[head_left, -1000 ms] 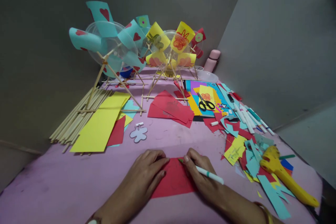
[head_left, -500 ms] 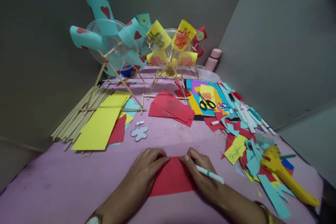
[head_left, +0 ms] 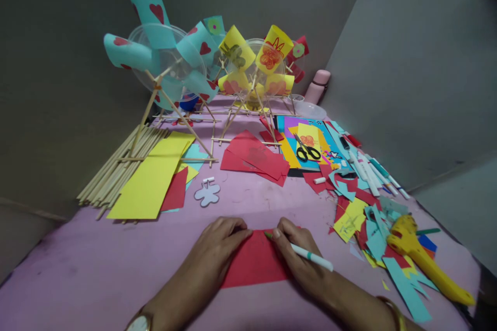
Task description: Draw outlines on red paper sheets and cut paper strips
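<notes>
A piece of red paper (head_left: 258, 261) lies flat on the table in front of me. My left hand (head_left: 221, 245) rests over its left side, fingers curled, with the thumb at the top edge holding the paper. In my right hand (head_left: 297, 256) is a white marker pen (head_left: 312, 257) with a green band, gripped between thumb and fingers. Its green tip is at the top edge of the paper; whether it touches is hard to make out. The pen's body leans to the right, and my right palm covers the paper's right side.
A grey butterfly cutout (head_left: 207, 194) lies beyond the paper. Yellow strips (head_left: 149, 181) and wooden sticks (head_left: 112, 173) are left. Right are scissors (head_left: 306, 150), paper scraps (head_left: 375, 235), markers (head_left: 367, 173) and a yellow glue gun (head_left: 427, 264). Paper-bladed wheels (head_left: 171, 62) on stick stands rise behind.
The whole view has shifted very slightly. Both hands, the pen and the red paper stay in nearly the same positions.
</notes>
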A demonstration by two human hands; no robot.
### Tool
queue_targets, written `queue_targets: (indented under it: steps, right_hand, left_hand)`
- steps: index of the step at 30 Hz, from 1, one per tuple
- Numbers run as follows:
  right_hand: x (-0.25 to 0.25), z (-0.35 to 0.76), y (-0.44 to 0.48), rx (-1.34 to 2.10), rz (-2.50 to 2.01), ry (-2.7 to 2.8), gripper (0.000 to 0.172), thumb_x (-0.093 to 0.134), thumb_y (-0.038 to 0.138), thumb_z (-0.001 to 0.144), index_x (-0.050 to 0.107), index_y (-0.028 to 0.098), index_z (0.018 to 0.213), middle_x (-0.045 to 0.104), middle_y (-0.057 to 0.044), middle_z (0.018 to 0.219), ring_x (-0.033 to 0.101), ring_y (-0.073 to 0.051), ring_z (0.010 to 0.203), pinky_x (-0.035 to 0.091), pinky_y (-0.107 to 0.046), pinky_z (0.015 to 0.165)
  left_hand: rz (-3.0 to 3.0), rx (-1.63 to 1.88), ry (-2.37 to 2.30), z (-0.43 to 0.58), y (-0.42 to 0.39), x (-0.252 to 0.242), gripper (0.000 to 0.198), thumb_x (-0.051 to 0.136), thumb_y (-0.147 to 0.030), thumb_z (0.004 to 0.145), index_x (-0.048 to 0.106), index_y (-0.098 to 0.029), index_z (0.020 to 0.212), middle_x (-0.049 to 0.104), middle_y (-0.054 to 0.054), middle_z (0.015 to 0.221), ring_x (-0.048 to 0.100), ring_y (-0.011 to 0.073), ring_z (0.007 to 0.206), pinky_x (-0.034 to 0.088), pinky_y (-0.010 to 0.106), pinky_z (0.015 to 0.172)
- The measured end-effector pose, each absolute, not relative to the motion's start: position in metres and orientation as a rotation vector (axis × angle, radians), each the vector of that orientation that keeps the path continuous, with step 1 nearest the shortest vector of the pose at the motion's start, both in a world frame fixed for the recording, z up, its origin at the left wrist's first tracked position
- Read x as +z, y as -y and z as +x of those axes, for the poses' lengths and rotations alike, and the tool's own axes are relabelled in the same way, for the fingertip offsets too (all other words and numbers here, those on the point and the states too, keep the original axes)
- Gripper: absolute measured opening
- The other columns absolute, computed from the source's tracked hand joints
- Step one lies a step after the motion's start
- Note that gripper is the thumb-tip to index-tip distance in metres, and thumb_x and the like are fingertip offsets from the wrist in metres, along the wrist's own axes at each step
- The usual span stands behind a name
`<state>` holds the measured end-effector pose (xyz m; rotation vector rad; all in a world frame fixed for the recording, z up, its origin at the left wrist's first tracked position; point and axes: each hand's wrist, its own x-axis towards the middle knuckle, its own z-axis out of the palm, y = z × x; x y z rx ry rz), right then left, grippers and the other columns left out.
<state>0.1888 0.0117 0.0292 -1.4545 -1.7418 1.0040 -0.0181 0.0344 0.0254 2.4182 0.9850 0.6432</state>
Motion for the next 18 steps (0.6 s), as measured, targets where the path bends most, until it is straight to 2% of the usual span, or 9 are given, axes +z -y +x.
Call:
queue_targets:
  steps: [18]
  right_hand:
    - [0.0283, 0.1902, -0.0098, 1.011, -1.434, 1.76, 0.036, 0.033, 0.041, 0.094, 0.03, 0.024, 0.063, 0.03, 0.008, 0.054, 0.031, -0.011, 0.049, 0.024, -0.025, 0.048]
  left_hand:
    - [2.409, 0.661, -0.988, -0.0168, -0.0349, 0.028, 0.031, 0.045, -0.011, 0.092, 0.057, -0.025, 0.116, 0.059, 0.005, 0.108, 0.053, 0.0191, 0.098, 0.046, 0.036, 0.085]
